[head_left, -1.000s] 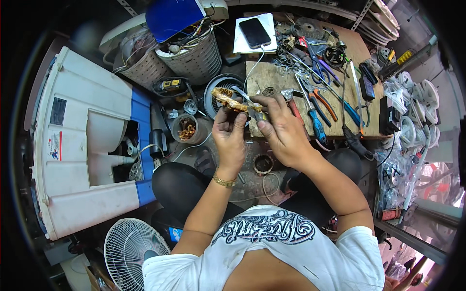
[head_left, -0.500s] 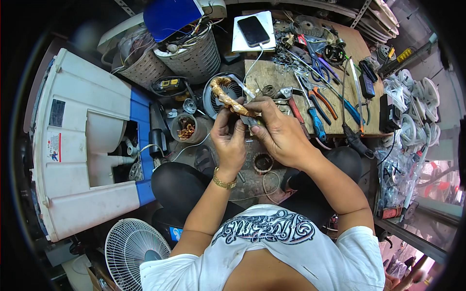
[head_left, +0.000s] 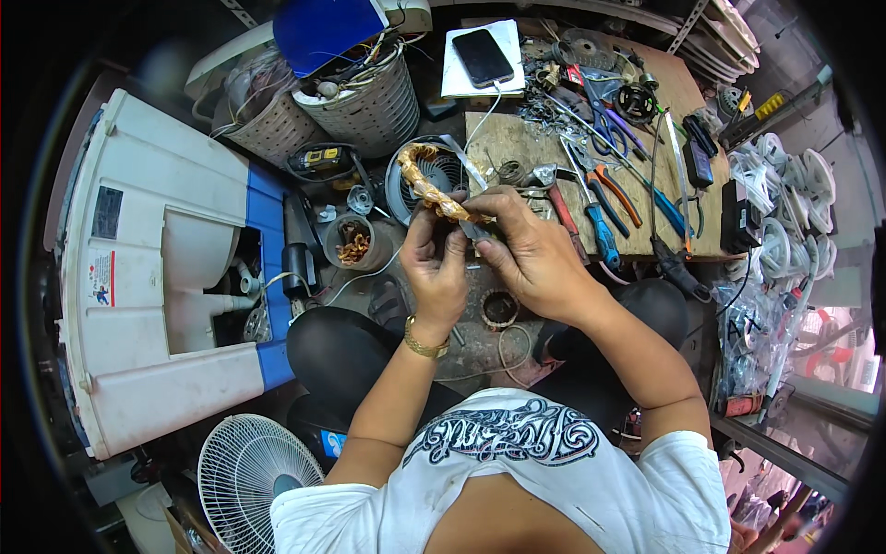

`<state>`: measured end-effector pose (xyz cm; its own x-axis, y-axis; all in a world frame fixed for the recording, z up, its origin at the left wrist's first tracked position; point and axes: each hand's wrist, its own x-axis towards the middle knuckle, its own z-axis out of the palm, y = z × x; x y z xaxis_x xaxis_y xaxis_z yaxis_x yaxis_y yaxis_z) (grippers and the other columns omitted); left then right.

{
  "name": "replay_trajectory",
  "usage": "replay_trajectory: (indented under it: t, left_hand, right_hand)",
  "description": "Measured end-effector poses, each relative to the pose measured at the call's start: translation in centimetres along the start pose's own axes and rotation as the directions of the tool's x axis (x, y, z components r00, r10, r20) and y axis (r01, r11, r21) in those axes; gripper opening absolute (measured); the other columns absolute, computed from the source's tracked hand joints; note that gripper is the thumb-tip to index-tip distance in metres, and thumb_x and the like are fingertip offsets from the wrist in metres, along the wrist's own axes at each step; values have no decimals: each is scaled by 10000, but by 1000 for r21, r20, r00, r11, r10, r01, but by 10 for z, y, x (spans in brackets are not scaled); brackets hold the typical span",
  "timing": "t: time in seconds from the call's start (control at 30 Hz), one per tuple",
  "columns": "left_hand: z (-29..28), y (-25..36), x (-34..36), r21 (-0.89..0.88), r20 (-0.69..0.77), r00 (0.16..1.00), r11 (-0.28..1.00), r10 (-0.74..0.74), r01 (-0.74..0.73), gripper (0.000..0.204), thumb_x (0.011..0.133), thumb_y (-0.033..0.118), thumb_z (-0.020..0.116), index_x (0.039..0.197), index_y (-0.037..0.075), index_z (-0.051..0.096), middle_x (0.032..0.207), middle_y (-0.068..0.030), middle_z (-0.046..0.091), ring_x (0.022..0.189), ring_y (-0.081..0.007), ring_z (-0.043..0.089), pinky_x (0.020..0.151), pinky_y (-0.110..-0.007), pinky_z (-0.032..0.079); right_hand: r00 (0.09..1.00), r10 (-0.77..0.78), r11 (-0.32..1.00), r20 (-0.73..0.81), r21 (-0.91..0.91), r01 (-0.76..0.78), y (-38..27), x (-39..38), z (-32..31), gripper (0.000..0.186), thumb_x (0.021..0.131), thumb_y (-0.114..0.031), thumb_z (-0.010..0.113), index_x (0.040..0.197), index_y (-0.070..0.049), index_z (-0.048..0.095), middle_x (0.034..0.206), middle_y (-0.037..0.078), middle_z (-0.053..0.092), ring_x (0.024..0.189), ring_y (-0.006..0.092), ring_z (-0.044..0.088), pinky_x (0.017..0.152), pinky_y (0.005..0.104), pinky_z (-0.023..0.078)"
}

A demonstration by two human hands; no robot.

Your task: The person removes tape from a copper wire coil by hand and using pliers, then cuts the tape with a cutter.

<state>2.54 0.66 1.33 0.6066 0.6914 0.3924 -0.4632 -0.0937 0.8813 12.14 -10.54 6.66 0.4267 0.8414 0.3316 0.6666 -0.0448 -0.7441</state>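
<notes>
A curved bundle of copper-coloured motor winding (head_left: 426, 188) is held up in front of me, over the gap between my knees. My left hand (head_left: 437, 272) pinches its lower end from beneath, and a gold watch band circles that wrist. On the other side my right hand (head_left: 526, 242) closes its fingers round the same end. Between its thumb and the winding shows a small grey flat piece (head_left: 473, 231), perhaps a blade; my fingers hide most of it. The far end of the winding curls up free over a round grey fan-like part (head_left: 443, 175).
Pliers (head_left: 616, 196), screwdrivers (head_left: 604, 238) and metal scraps cover the wooden board (head_left: 544, 138). A phone (head_left: 483, 57) lies on white paper. Left stand a tub with copper scraps (head_left: 353, 242), a cordless tool battery (head_left: 320, 159) and a large white-blue casing (head_left: 129, 277). A ring-shaped part (head_left: 499, 309) lies below my hands.
Both hands stay nearly in place on the winding. The right thumb and the grey piece have shifted slightly; the winding is turned a little.
</notes>
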Motion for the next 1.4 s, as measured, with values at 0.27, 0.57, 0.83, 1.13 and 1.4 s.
replay_trajectory:
  t: [0.27, 0.57, 0.83, 1.13, 1.4]
  left_hand:
    - [-1, -6, -1, 25, -47, 998, 999, 32, -31, 333, 935, -8, 562, 1264, -47, 526, 1232, -116, 598, 1084, -158, 583, 949, -293, 462]
    - [15, -2, -11, 19, -191, 982, 1000, 13, -10, 273, 945, -20, 543, 1217, -33, 525, 1188, -103, 605, 1071, -151, 585, 957, -290, 457]
    - [-14, 3, 13, -122, 151, 943, 941, -297, 316, 284, 919, 40, 616, 1179, -57, 561, 1065, -84, 649, 963, -125, 612, 877, -267, 483]
    - [-4, -9, 7, -448, 130, 914, 800, -385, 400, 372, 914, 75, 651, 1246, -44, 536, 1134, -100, 641, 1026, -167, 626, 939, -308, 491]
    - [5, -9, 4, -452, -63, 948, 856, -312, 251, 351, 907, 33, 656, 1234, -17, 539, 1174, -89, 623, 1042, -160, 611, 943, -302, 489]
  right_hand:
    - [994, 28, 986, -109, 165, -10, -3, 3, 14, 332, 930, -238, 572, 1243, -149, 505, 1173, 153, 551, 873, 395, 640, 702, 459, 522]
    - [985, 78, 996, -156, 63, -69, -9, 1, 26, 288, 943, -221, 542, 1210, -114, 556, 1173, 162, 562, 893, 388, 639, 712, 452, 523]
    - [953, 253, 810, 166, 502, -303, 13, 7, -6, 230, 994, -174, 480, 1114, 3, 565, 980, 108, 612, 921, 189, 582, 837, 338, 461]
    - [981, 162, 846, 107, 496, -194, 31, -1, 5, 329, 1016, -266, 450, 1226, -21, 517, 1117, 156, 591, 1073, 223, 559, 925, 351, 439]
    - [991, 130, 982, 31, 136, -133, 12, -7, 0, 430, 1001, -304, 449, 1365, -77, 415, 1344, 236, 446, 1156, 439, 536, 923, 468, 463]
